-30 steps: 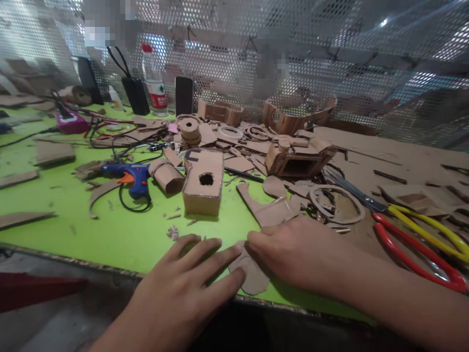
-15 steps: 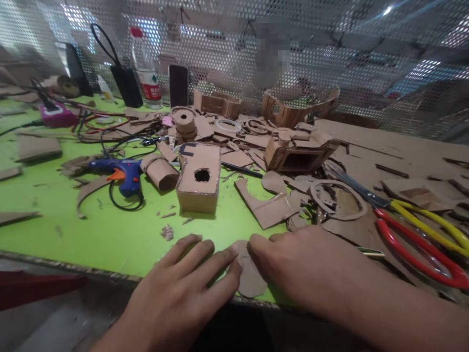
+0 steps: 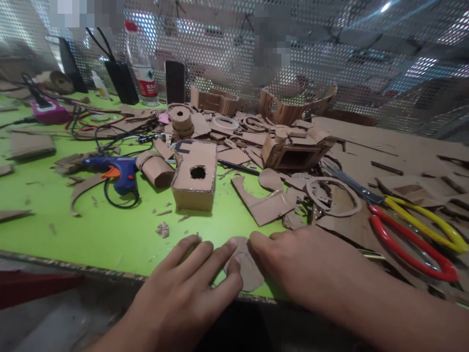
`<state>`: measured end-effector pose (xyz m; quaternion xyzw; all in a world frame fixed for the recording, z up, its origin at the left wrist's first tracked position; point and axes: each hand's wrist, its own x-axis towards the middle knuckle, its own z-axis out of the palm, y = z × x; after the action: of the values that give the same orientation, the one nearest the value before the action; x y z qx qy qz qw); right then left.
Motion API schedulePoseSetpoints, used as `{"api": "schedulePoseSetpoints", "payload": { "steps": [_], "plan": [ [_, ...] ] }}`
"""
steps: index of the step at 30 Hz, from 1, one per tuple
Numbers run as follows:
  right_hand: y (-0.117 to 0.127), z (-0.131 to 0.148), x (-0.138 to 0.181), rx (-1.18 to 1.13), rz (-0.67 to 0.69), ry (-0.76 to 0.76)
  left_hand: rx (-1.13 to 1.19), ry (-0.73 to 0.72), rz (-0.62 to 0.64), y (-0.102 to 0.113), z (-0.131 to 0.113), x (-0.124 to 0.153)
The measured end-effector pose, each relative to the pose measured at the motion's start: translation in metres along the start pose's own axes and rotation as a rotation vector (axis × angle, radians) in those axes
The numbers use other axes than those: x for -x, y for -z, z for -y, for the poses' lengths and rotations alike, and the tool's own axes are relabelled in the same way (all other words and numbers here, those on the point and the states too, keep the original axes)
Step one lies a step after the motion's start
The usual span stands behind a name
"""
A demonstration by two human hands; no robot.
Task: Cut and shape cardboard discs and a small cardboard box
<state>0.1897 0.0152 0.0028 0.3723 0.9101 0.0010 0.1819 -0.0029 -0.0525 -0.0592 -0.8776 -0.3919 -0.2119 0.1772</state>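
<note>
At the table's near edge lies a small round cardboard disc (image 3: 252, 275) with a curved line marked on it. My left hand (image 3: 190, 278) is open, fingers spread, its index fingertip and thumb resting on the disc's left side. My right hand (image 3: 293, 259) is closed with curled fingers against the disc's right edge; whatever its fingers hold is hidden. Beyond my hands stands a cardboard box (image 3: 194, 195) with a round hole in its top. To its left are a rolled cardboard tube (image 3: 156, 168) and a blue glue gun (image 3: 124, 173) with an orange trigger.
Large scissors (image 3: 388, 220) with red and yellow handles lie at the right, near a cardboard ring (image 3: 357, 208). A cut cardboard sheet (image 3: 262, 208) and a hollow cardboard frame (image 3: 267, 151) lie ahead. A water bottle (image 3: 146, 80) stands before the perforated metal screen (image 3: 227, 44).
The view has shifted slightly, so the table's things sit a little further left and up. Both hands stay at the disc, with only slight movement.
</note>
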Motion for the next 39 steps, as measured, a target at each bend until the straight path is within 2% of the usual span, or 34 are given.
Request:
{"api": "schedulePoseSetpoints", "payload": {
  "steps": [3, 7, 9, 11, 14, 19, 26, 31, 36, 39],
  "plan": [
    [0.005, -0.002, -0.002, 0.015, -0.016, 0.009, -0.016, -0.027, 0.023, 0.0, -0.003, 0.0],
    [0.003, -0.014, -0.006, 0.069, -0.096, 0.154, -0.008, -0.004, 0.056, 0.0, -0.007, -0.001],
    [-0.002, -0.018, -0.005, 0.087, -0.139, 0.176, -0.024, 0.01, 0.058, 0.0, -0.007, -0.003],
    [-0.008, -0.018, -0.003, 0.088, -0.151, 0.157, -0.038, -0.002, 0.047, 0.0, -0.006, -0.004],
    [-0.01, -0.013, 0.003, 0.067, -0.093, 0.089, -0.037, -0.03, 0.017, 0.0, -0.004, -0.005],
    [-0.002, -0.005, 0.005, 0.02, -0.009, -0.043, -0.055, -0.028, 0.02, 0.0, -0.007, -0.007],
    [-0.001, -0.013, 0.004, 0.052, -0.03, 0.043, -0.024, 0.012, 0.081, -0.004, -0.017, -0.008],
    [-0.011, -0.008, 0.013, 0.047, -0.027, -0.029, -0.054, -0.002, 0.116, -0.003, -0.016, -0.008],
    [-0.006, -0.005, 0.014, 0.054, 0.01, -0.08, -0.055, 0.016, 0.074, -0.004, -0.016, -0.01],
    [-0.002, -0.012, 0.009, 0.083, -0.023, 0.003, -0.035, 0.005, 0.078, -0.006, -0.019, -0.013]
  ]
}}
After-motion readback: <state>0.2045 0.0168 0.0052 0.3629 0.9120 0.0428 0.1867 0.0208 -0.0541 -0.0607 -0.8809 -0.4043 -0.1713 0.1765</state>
